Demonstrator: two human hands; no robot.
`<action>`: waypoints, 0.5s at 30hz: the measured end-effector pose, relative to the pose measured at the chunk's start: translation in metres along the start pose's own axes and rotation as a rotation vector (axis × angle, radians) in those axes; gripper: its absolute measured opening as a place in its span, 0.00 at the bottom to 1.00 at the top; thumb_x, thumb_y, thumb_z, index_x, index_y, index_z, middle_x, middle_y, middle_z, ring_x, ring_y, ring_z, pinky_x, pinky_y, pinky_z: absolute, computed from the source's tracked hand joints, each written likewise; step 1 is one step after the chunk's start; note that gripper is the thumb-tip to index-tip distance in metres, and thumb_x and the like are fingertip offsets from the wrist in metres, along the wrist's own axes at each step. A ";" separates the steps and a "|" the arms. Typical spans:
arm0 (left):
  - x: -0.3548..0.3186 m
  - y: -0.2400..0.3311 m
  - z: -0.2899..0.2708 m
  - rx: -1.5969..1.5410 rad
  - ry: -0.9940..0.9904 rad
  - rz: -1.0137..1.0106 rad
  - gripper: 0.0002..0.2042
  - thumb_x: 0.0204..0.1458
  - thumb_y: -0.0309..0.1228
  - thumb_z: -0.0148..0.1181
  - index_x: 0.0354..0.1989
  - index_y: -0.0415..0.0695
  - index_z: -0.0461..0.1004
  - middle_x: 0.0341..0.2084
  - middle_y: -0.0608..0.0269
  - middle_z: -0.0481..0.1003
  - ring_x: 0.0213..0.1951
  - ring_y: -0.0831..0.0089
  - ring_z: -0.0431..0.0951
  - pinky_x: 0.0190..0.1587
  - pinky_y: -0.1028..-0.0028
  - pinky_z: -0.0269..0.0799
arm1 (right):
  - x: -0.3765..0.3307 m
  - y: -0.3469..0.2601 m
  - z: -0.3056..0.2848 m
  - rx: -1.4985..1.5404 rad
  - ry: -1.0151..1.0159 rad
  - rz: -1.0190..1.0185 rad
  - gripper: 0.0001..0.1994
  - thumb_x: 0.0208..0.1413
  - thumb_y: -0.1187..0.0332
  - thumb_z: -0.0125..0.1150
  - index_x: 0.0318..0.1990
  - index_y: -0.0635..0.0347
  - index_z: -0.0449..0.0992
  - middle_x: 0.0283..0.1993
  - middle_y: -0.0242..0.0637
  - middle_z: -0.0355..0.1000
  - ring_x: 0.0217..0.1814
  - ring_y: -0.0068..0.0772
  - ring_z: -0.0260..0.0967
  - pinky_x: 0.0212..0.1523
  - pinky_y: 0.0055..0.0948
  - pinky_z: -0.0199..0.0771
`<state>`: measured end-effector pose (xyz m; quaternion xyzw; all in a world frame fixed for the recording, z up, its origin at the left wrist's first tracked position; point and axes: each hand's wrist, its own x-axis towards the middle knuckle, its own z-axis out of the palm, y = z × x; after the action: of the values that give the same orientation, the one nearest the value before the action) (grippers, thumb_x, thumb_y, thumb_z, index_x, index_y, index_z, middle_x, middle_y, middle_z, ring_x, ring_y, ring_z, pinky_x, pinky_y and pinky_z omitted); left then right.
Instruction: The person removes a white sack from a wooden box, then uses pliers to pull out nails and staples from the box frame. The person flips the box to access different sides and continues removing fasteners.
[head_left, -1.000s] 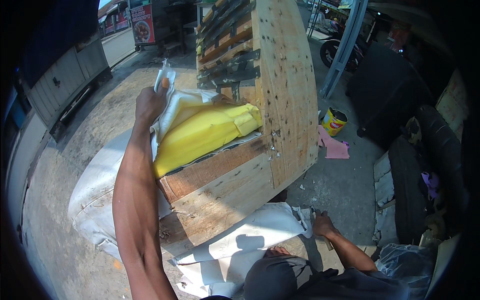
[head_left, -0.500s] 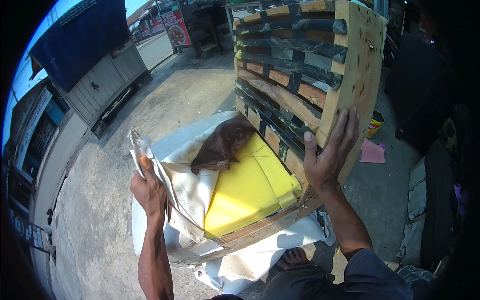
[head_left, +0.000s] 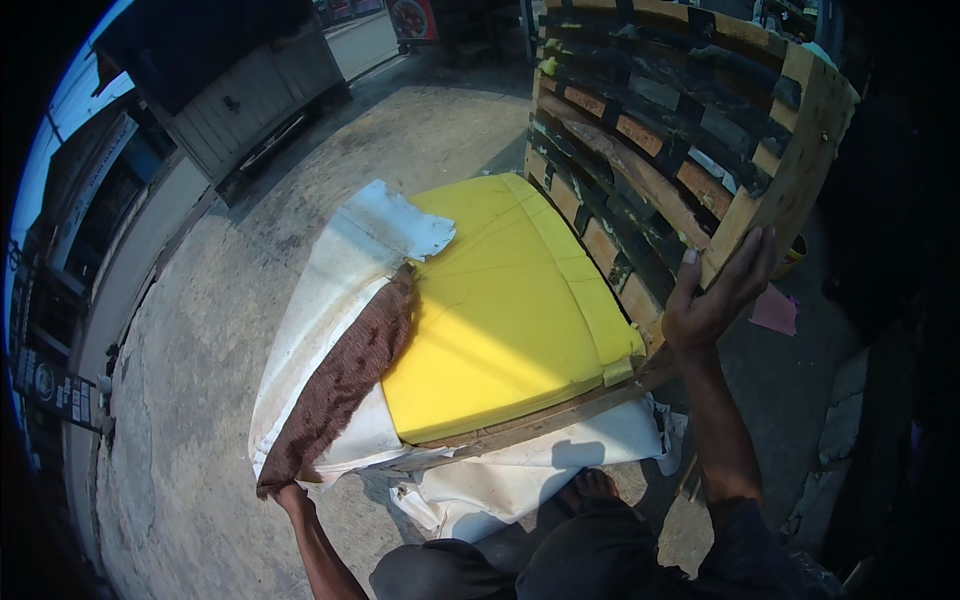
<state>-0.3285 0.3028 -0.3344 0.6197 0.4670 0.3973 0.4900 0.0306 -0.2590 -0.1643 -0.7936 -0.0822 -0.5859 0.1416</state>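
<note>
A seat with a yellow foam pad (head_left: pixel 500 310) lies before me, its wooden base edge (head_left: pixel 540 412) showing along the near side. The white cover (head_left: pixel 325 265) is folded back off the foam to the left, with a strip of brown fabric (head_left: pixel 345 375) along it. My left hand (head_left: pixel 292 497), low at the left, is closed on the near corner of this cover; its fingers are mostly hidden. The wooden backrest frame (head_left: pixel 790 180) rises at the right, strung with black straps. My right hand (head_left: pixel 718 295) holds its side post, thumb on one face and fingers on the other.
More white sheeting (head_left: pixel 540 460) hangs to the concrete ground (head_left: pixel 190 400) by my foot (head_left: pixel 590 487). A pink scrap (head_left: pixel 775 311) lies right of the frame. A cart with a dark blue cover (head_left: pixel 205 50) stands at the far left.
My left hand has pulled the cover and brown fabric left and toward me, baring more yellow foam. My right hand has stayed on the backrest frame. The view has shifted.
</note>
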 end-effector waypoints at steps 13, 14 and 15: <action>-0.131 0.290 0.121 0.439 -0.195 1.090 0.16 0.66 0.31 0.56 0.59 0.38 0.72 0.54 0.48 0.76 0.60 0.56 0.75 0.64 0.58 0.66 | 0.031 -0.003 0.014 -0.029 0.086 -0.028 0.37 0.57 0.64 0.63 0.74 0.59 0.59 0.74 0.54 0.58 0.76 0.60 0.53 0.72 0.58 0.53; -0.138 0.291 0.154 0.493 -0.364 1.033 0.17 0.65 0.33 0.58 0.58 0.36 0.70 0.56 0.46 0.75 0.60 0.54 0.74 0.63 0.56 0.67 | 0.030 -0.004 0.015 -0.019 0.093 -0.024 0.37 0.57 0.64 0.63 0.74 0.60 0.59 0.74 0.54 0.58 0.77 0.60 0.53 0.72 0.58 0.52; -0.134 0.281 0.187 0.564 -0.481 1.062 0.23 0.64 0.35 0.60 0.62 0.35 0.67 0.59 0.42 0.71 0.63 0.50 0.71 0.63 0.55 0.67 | 0.025 -0.004 0.013 -0.013 0.098 -0.021 0.37 0.57 0.64 0.63 0.74 0.61 0.59 0.74 0.55 0.58 0.77 0.60 0.53 0.73 0.59 0.52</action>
<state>-0.1310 0.1058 -0.1026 0.9431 0.0603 0.2974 0.1359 0.0483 -0.2518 -0.1434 -0.7639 -0.0795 -0.6262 0.1342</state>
